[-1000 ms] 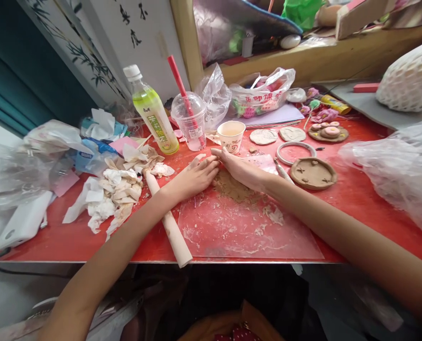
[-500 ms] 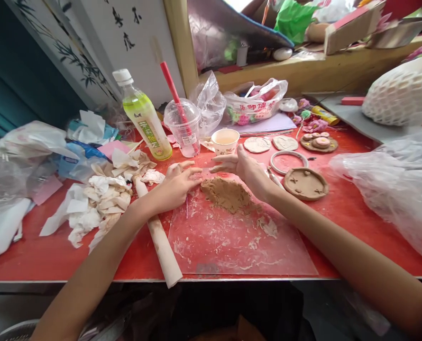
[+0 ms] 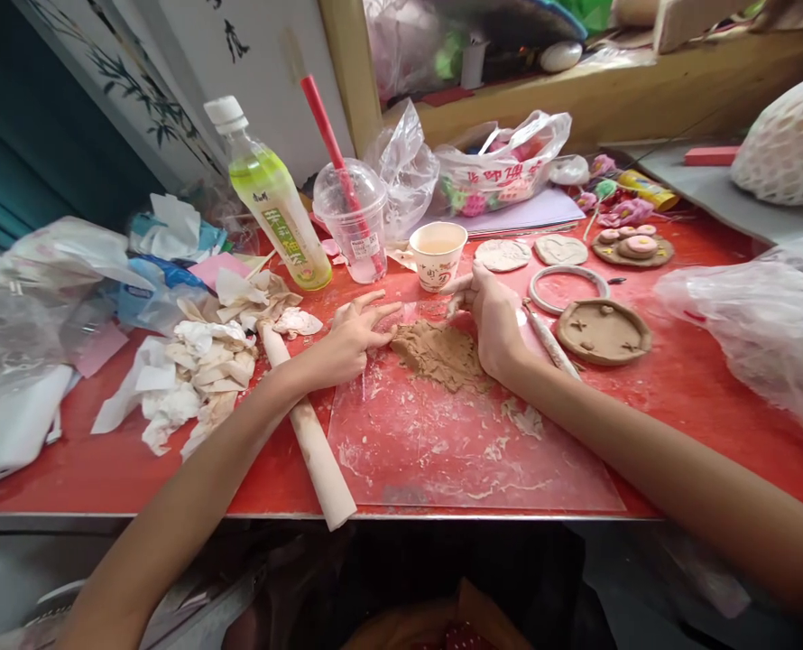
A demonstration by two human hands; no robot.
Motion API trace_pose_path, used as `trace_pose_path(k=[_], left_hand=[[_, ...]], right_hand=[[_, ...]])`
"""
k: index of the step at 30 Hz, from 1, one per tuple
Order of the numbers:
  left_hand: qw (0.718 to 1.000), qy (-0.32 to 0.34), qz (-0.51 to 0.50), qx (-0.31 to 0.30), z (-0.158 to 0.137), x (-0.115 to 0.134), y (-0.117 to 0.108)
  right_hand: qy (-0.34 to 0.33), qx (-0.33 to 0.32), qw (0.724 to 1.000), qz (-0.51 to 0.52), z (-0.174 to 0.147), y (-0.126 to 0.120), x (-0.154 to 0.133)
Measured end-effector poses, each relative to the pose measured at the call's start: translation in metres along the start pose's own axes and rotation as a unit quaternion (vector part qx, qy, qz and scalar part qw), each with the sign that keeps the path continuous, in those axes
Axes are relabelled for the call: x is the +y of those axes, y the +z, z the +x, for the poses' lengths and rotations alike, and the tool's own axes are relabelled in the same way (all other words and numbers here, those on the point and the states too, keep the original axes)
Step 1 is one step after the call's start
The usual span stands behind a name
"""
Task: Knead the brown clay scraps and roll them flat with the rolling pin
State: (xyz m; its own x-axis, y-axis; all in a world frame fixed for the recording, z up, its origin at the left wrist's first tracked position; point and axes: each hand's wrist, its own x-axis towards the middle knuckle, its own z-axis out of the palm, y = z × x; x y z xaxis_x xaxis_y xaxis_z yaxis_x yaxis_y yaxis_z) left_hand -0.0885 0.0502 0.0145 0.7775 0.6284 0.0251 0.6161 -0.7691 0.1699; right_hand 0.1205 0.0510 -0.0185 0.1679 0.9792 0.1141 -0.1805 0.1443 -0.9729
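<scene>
Head view: the left hand (image 3: 347,341), fingers spread, holds nothing at the brown clay's (image 3: 438,352) left edge. The right hand (image 3: 493,316), loosely curled and empty, borders its right.

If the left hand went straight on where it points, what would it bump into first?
Probably the brown clay-like lump, whose edge lies right by the nearest fingertip of the left hand; whether they already touch is unclear.

White netting (image 3: 790,144) only partly in frame
</scene>
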Motion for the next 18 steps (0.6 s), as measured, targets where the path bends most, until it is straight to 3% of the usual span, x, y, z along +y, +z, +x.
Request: trace_pose_path(k=[8,18], left_hand=[[0.998,-0.014,-0.062,-0.025,0.010,-0.002,-0.004],[0.992,0.033,-0.118,-0.015,0.020,-0.003,-0.005]], right_hand=[[-0.008,-0.024,0.999,-0.027,0.003,0.002,0.002],[-0.032,-0.028,0.999,-0.016,0.000,0.003,0.001]])
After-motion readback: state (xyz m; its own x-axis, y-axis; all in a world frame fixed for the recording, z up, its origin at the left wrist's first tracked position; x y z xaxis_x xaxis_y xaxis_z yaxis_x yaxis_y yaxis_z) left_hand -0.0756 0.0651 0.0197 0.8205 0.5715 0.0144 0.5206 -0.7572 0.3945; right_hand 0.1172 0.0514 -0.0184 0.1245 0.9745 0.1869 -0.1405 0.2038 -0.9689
